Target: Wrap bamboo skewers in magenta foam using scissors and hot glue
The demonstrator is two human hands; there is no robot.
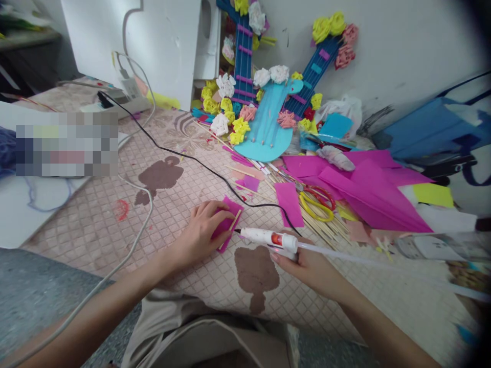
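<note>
My left hand (209,225) rests on the table with its fingers curled over a small piece of magenta paper (227,205). A thin wooden stick (236,220) lies along that paper's right side, against my fingers. My right hand (303,260) is wrapped around a white hot glue gun (264,238). Its dark nozzle points left, close to the stick; whether it touches cannot be made out. A long glue stick (345,254) runs out of the gun's rear to the right. Part of the magenta paper is hidden under my left hand.
The gun's black cord (184,153) crosses the table to a power strip (115,102). Yellow-handled scissors (316,207) lie on wooden skewers (326,227), near magenta sheets (360,189). Paper guitars, one with a light-blue body (264,138), lean at the back. A white cable (148,214) passes my left arm.
</note>
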